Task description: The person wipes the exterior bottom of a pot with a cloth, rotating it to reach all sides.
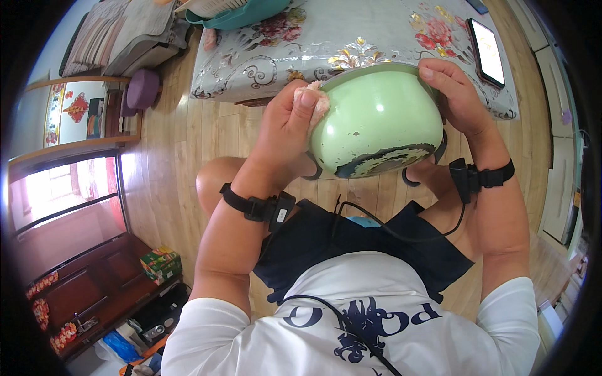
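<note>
A light green enamel pot or basin (376, 113) is tilted on its side above the floor, its worn, blackened base facing down towards me. My left hand (289, 117) grips its left rim, with a pink cloth (317, 101) pressed between thumb and pot. On the right, my right hand (451, 94) holds the rim, thumb on the edge; its other fingers are partly hidden behind the pot. The pot's inside cannot be seen. Beyond it stands a table with a floral cover (310, 51).
A phone with a lit screen (489, 54) lies at the table's right. A teal basin with a white basket (230, 16) stands at its far left. A purple stool (142, 88) is on the left. A black cable (400, 235) hangs across my lap.
</note>
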Available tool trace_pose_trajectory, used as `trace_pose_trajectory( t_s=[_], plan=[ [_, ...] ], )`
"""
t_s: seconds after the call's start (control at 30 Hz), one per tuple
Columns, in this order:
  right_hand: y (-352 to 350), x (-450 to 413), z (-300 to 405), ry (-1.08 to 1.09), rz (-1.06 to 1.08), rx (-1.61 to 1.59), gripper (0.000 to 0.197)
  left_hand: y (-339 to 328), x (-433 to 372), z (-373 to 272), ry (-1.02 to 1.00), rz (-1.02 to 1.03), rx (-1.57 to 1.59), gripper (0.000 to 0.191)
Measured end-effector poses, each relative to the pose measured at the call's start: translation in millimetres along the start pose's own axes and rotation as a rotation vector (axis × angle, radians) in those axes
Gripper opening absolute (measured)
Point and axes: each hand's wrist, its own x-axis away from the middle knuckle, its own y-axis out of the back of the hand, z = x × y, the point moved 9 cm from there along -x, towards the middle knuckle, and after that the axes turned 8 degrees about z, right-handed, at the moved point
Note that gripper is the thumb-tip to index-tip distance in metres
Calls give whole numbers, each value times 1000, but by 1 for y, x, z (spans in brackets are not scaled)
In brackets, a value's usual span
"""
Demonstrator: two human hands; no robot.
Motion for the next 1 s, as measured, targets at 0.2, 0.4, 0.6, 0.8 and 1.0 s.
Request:
trace_pose_trajectory(
  t_s=[0.2, 0.4, 0.6, 0.8, 1.0],
  plan=[
    [-25, -9, 2, -6, 101, 410, 33, -8, 4, -2, 63, 49, 3, 38],
    [-69, -21, -17, 24, 177, 763, 36, -24, 4, 16, 157, 145, -178, 36],
    [-68, -21, -15, 14, 141, 810, 36, -25, 1, 4, 117, 186, -286, 40],
    [-45, -19, -7, 56, 37, 714, 34, -21, -3, -1, 72, 124, -165, 41],
    [-29, -11, 0, 51, 14, 509, 31, -16, -5, -4, -9, 78, -67, 44]
  ],
)
